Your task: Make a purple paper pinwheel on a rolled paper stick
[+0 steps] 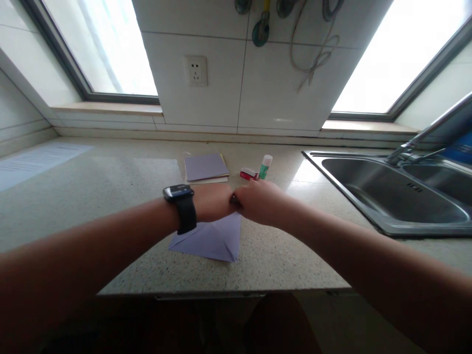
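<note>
A folded lilac paper sheet lies on the speckled countertop near the front edge. My left hand, with a black watch on its wrist, rests over the paper's far edge. My right hand meets it from the right, fingers curled against a small dark thing between the two hands. Both hands hide the paper's top part, and the fingertips are out of sight.
A stack of lilac and yellow paper lies farther back. A red box and a green glue stick stand beside it. A steel sink with a tap fills the right. A socket is on the tiled wall.
</note>
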Available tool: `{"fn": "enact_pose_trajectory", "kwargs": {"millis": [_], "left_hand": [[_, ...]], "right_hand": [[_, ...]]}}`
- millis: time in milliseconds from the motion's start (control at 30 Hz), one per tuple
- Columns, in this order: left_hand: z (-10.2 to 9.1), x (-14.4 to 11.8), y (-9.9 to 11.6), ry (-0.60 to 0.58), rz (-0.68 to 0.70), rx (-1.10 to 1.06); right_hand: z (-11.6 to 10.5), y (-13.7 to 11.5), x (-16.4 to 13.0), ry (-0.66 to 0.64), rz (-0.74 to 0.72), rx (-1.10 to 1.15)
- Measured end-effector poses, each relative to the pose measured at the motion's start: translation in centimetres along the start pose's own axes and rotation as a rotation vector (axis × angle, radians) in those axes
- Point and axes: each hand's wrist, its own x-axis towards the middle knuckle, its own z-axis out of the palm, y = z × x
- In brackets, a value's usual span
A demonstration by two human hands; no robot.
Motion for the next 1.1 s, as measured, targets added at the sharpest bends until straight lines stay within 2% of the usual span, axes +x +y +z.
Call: {"fn": "enact_pose_trajectory", "kwargs": {"millis": [167, 300, 367, 467, 533, 667, 800, 933, 1033, 1100], "left_hand": [[0.6, -1.3, 1.5, 0.014, -0.027, 0.332], [0.5, -2.3, 2.3, 0.007, -0.003, 0.431], [0.6, -2.7, 2.3, 0.025, 0.015, 0.445], [0.9, -3.3, 1.9, 0.066, 0.057, 0.433], [1.1, -3.5, 1.4, 0.088, 0.045, 0.387], [1.2, -3.5, 0.2, 0.118, -0.012, 0.143], [1.3, -3.1, -0.9, 0.140, 0.003, -0.125], [1.5, -2.9, -1.6, 0.170, 0.041, -0.220], [1.8, -2.9, -2.0, 0.257, 0.071, -0.282], [2.2, -3.0, -2.4, 0.331, 0.111, -0.337]], "right_hand": [[0.0, 1.0, 0.7, -0.264, -0.141, 0.264], [0.2, 2.2, 0.4, -0.345, -0.211, 0.556], [0.2, 2.6, 0.0, -0.345, -0.179, 0.700], [0.3, 3.2, -0.5, -0.232, -0.052, 0.742], [0.5, 3.6, -0.6, -0.125, -0.029, 0.751], [1.5, 4.3, -0.4, 0.045, -0.048, 0.967], [2.5, 4.2, 0.0, 0.271, -0.054, 1.109], [2.5, 3.0, 0.2, 0.362, -0.105, 1.284], [1.7, 1.9, 0.1, 0.427, -0.177, 1.307], [1.1, 1.3, -0.1, 0.491, -0.230, 1.207]]}}
